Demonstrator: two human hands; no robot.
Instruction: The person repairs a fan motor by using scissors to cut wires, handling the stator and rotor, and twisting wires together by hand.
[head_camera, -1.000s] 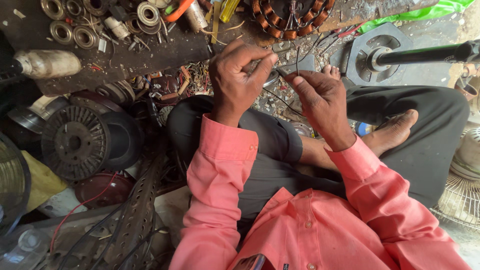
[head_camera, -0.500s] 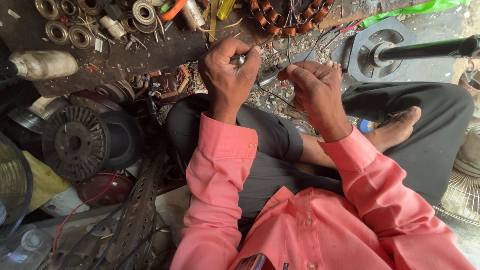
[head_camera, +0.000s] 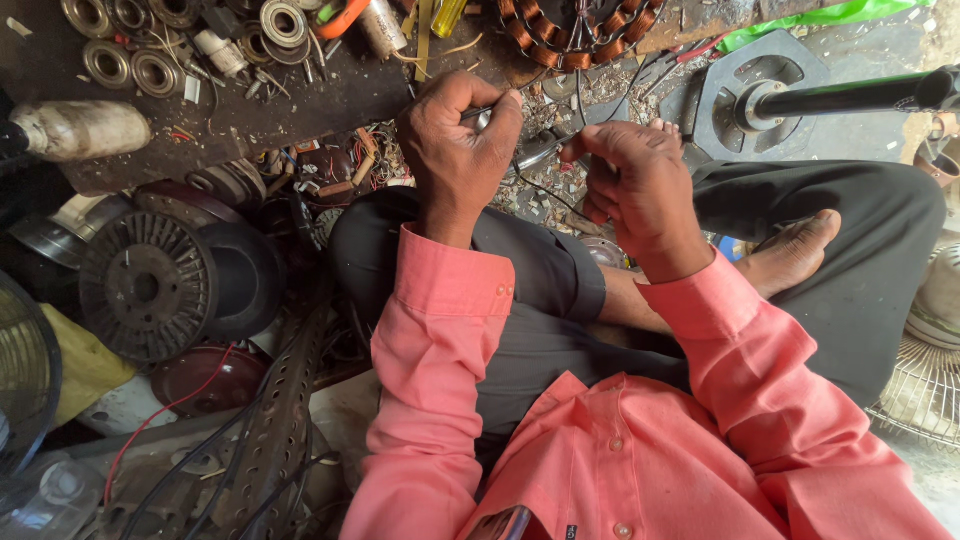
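Both hands are closed above the lap: the left hand (head_camera: 455, 150) grips a slim metal tool (head_camera: 478, 113), the right hand (head_camera: 635, 185) pinches thin dark wires (head_camera: 545, 190) from the copper-wound stator ring (head_camera: 575, 35); wire-end preparation appears in hand, next calling for steady tension.

The person wears a salmon-pink buttoned shirt (head_camera: 640, 470) filling the lower centre and right of the frame, its long sleeves ending in buttoned cuffs at the wrists. Dark grey trousers (head_camera: 870, 260) cover the legs across the middle; one foot (head_camera: 790, 255), at right, is bare.
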